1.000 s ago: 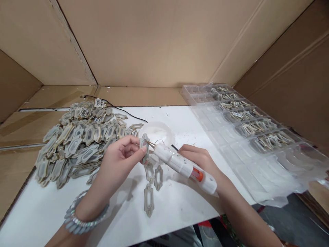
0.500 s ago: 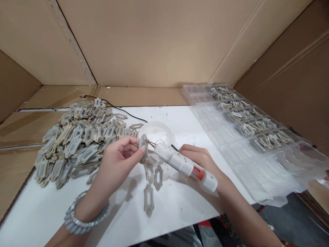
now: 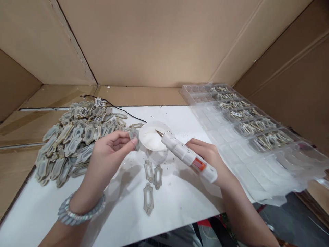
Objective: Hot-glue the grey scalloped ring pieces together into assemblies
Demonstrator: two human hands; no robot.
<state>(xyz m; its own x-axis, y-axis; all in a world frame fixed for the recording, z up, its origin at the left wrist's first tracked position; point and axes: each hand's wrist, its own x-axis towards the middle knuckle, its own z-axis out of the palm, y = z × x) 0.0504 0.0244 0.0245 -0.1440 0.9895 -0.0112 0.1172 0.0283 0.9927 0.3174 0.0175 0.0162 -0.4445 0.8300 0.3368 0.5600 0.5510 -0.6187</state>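
My left hand (image 3: 113, 151) pinches a grey frame-shaped piece (image 3: 134, 139) between thumb and fingers, just left of a white round bowl (image 3: 154, 145). A white pen-like tool (image 3: 189, 154) with an orange window is held in my right hand (image 3: 205, 154), its pointed metal tip over the bowl. My right fingers are partly hidden behind the tool. Three similar loose pieces (image 3: 148, 199) lie on the white table below the bowl. A large heap of such grey pieces (image 3: 74, 144) spreads beyond my left hand.
A clear compartment tray (image 3: 218, 130) runs along the right, with small metal-looking parts (image 3: 273, 140) in several compartments. A thin black cable (image 3: 119, 109) crosses behind the bowl. Cardboard walls (image 3: 154, 44) enclose the back and sides of the table (image 3: 169, 219).
My left hand has moved left with its piece, away from the tool. The tool's tip has parted from the piece and shifted up and right, over the bowl.
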